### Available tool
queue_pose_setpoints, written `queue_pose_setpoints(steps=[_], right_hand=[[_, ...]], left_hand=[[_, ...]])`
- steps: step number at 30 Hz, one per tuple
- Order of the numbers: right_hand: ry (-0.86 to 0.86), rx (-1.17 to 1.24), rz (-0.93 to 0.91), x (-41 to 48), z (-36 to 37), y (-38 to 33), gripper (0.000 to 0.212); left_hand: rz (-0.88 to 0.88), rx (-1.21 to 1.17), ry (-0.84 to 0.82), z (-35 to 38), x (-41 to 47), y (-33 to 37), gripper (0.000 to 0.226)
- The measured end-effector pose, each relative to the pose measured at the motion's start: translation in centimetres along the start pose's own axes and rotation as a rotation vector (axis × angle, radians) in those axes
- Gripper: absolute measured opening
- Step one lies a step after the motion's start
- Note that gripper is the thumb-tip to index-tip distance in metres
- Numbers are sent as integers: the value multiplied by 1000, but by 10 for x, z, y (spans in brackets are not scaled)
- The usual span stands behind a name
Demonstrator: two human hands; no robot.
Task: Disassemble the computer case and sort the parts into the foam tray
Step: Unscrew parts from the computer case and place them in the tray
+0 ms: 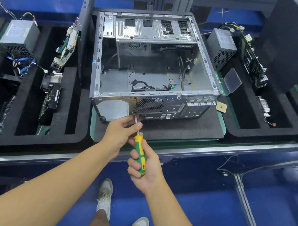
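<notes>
Two hands on one tool, lower centre of frame. The right hand wraps fully round the green-and-yellow handle of the screwdriver. The left hand pinches the bare shaft just short of the tip.

The tip meets the lower rear panel of the computer case, below the fan grille. The screw itself is too small to make out.

Judgement: a rear-panel fastener is in hand. Keep the shaft square to the panel and press in before turning. Let the left fingers only guide, ready to catch the screw. The spot is low, near the dark mat, so the handle angle looks cramped.

The case lies on its side at frame centre, open on top and mostly gutted. Loose cables lie on its floor.

- **Frame left:** the left foam tray holds a power supply and circuit boards in slots.
- **Frame right:** the right foam tray holds another supply and a board.
- **Upper left of the case:** a side panel stands upright beside its wall, clear of the tool.
</notes>
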State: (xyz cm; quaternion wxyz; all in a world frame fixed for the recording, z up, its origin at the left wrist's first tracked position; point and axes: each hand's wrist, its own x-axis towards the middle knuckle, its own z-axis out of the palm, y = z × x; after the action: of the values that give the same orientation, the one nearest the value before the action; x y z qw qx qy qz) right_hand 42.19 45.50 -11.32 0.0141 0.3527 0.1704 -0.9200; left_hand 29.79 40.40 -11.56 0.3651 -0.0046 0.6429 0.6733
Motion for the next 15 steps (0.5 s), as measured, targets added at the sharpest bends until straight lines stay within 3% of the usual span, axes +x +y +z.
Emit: queue_pose_setpoints(steps=[5,9,12,14,15], right_hand=[[-14,40,2,7,-2,5,32],[209,-329,-184,5,5,4,33],[504,-985,-466,1,10,7,35],[628,-1352,-563,-1,13,11,27],[607,-1393,-562,-2,14,11,24]], left_hand=[[0,111,66,3,2,2,16],[-21,274,117,-13,-4,0,30],[288,663,259,-29,-16,5,22],[628,798,212,-33,-25,19,23],[807,844,157,-32,-29,29,21]])
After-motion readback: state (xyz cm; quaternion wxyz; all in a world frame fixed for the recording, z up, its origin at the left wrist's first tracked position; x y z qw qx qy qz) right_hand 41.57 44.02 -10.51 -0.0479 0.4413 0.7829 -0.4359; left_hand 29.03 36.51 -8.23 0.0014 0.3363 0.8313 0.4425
